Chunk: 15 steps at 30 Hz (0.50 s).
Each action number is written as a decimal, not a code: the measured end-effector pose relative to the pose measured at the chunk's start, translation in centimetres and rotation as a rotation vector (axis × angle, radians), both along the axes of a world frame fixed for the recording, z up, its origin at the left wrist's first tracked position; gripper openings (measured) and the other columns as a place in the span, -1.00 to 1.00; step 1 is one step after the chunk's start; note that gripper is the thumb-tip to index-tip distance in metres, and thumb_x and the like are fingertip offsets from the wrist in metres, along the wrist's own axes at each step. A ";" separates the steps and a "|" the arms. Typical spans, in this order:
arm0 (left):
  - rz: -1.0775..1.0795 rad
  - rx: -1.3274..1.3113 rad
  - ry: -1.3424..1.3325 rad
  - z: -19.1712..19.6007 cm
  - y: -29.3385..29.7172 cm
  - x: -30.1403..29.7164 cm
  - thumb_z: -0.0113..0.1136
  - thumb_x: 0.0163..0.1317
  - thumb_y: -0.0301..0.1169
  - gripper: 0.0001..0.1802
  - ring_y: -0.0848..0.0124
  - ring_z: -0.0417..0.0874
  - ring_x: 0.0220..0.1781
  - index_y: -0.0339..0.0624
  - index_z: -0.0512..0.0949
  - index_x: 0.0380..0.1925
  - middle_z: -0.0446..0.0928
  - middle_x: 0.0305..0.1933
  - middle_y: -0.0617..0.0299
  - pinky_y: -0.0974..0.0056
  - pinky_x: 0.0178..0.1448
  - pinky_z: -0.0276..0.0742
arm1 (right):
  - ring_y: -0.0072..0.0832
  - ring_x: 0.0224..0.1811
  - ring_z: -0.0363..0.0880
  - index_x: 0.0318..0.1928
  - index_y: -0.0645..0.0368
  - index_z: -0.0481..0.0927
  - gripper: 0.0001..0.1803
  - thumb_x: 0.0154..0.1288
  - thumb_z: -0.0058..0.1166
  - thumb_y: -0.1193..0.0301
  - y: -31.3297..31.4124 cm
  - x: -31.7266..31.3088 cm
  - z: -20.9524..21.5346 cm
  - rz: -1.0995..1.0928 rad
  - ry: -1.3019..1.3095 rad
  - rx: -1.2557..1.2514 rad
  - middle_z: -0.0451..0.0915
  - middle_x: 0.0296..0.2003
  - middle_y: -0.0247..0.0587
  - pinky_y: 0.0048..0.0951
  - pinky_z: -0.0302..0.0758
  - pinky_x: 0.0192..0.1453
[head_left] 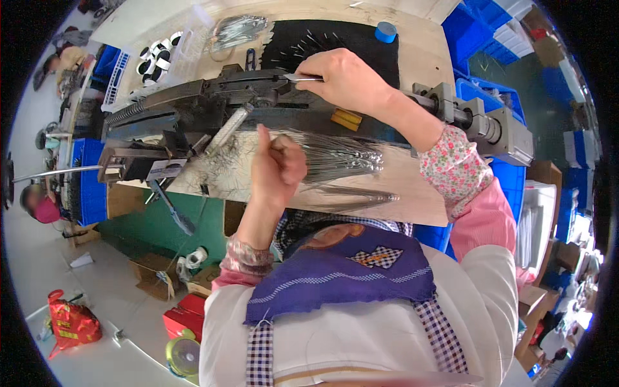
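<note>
The right hand (345,80) is pinching a thin metal strip (302,77) and feeding it into the black press (213,106). Keep the strip level and fingers behind the tooling. The left hand (277,164) is closed on a bundle of wires (342,158). A blue tape roll (385,31) is sitting at the bench's far edge; blue bins (480,26) are stacked on the right; a red bag (72,322) is lying on the floor.
</note>
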<state>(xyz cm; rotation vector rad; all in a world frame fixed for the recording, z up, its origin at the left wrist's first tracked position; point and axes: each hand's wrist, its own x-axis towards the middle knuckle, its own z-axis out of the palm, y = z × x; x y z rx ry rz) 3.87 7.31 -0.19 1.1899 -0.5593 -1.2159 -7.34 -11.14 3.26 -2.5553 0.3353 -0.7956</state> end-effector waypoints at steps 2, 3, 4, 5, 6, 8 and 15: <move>-0.186 -0.350 1.157 -0.3 -0.6 3.3 -0.28 0.45 -0.01 -0.42 0.56 0.28 -0.72 -0.30 0.54 -0.32 0.29 -0.72 0.32 0.46 -0.65 0.18 | -0.09 -0.28 0.60 -0.30 0.22 0.64 -0.79 0.10 0.18 0.35 0.0 -0.1 -0.2 0.015 -0.035 0.033 0.61 -0.39 -0.03 -0.23 0.54 -0.12; -0.162 -0.363 1.341 2.5 -1.4 3.6 -0.14 0.41 -0.14 -0.62 0.62 0.20 -0.78 -0.17 0.43 -0.45 0.26 -0.73 0.36 0.49 -0.74 0.08 | -0.11 -0.32 0.60 -0.31 0.26 0.63 -0.79 0.09 0.21 0.37 -0.2 -0.2 -0.4 0.008 -0.040 0.019 0.61 -0.40 -0.04 -0.27 0.54 -0.17; -0.284 -0.319 1.252 5.2 -1.9 3.2 -0.07 0.36 -0.17 -0.67 0.60 0.20 -0.78 -0.25 0.44 -0.29 0.31 -0.67 0.33 0.49 -0.73 0.11 | -0.12 -0.35 0.59 -0.32 0.29 0.62 -0.79 0.09 0.24 0.39 -0.5 -0.2 -0.5 0.008 -0.044 0.000 0.62 -0.40 -0.06 -0.31 0.53 -0.22; -0.271 -0.272 1.095 5.9 -1.6 2.0 -0.07 0.36 -0.17 -0.66 0.59 0.22 -0.77 -0.28 0.41 -0.22 0.33 -0.64 0.32 0.48 -0.73 0.12 | -0.12 -0.34 0.60 -0.32 0.29 0.62 -0.79 0.09 0.23 0.39 -0.4 -0.2 -0.2 0.016 -0.007 0.026 0.62 -0.40 -0.05 -0.31 0.53 -0.22; -0.255 -0.230 0.936 6.0 -1.8 0.6 -0.06 0.36 -0.16 -0.63 0.59 0.24 -0.77 -0.31 0.39 -0.14 0.35 -0.61 0.31 0.47 -0.72 0.14 | -0.12 -0.34 0.60 -0.32 0.29 0.62 -0.79 0.09 0.23 0.39 -0.3 -0.1 -0.1 0.019 -0.008 0.025 0.62 -0.40 -0.05 -0.31 0.53 -0.22; -0.137 -0.054 0.089 1.6 -1.7 -1.1 -0.05 0.37 -0.16 -0.55 0.58 0.29 -0.73 -0.35 0.33 0.00 0.37 -0.59 0.32 0.46 -0.70 0.17 | -0.11 -0.35 0.59 -0.33 0.29 0.61 -0.79 0.09 0.22 0.39 0.2 0.2 0.2 0.014 -0.025 0.019 0.61 -0.41 -0.04 -0.29 0.53 -0.21; -0.002 0.068 -0.375 -1.9 1.3 2.7 0.17 0.28 -0.14 -0.65 0.57 0.40 -0.71 -0.26 0.50 -0.26 0.42 -0.66 0.31 0.45 -0.65 0.24 | -0.13 -0.25 0.60 -0.17 0.08 0.59 -0.77 0.10 0.12 0.43 3.4 -1.6 1.3 -0.089 0.042 -0.258 0.51 -0.26 -0.15 -0.23 0.57 -0.20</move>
